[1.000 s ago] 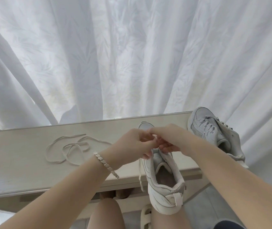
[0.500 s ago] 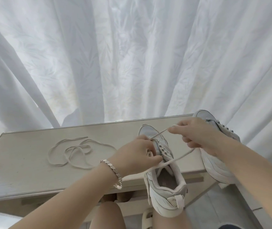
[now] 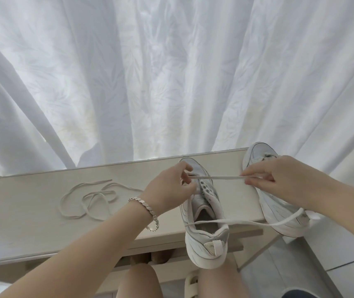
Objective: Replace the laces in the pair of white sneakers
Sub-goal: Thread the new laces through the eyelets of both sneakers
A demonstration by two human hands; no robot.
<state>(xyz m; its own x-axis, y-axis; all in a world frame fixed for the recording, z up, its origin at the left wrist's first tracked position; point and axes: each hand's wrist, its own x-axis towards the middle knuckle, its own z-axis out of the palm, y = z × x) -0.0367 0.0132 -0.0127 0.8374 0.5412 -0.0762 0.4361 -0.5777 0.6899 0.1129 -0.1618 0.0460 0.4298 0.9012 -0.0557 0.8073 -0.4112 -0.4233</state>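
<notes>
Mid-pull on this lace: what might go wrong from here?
1. The near sneaker overhangs the table at its heel. The right hand's sideways pull on the lace may drag it off, though the left hand is at its eyelets.
2. The lace's trailing end runs across the second sneaker, itself at the table's corner, and may snag there.

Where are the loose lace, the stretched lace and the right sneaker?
loose lace (image 3: 98, 193), head view, a loop of the coil.
stretched lace (image 3: 217, 177), head view, middle of the span.
right sneaker (image 3: 256, 154), head view, its toe.
</notes>
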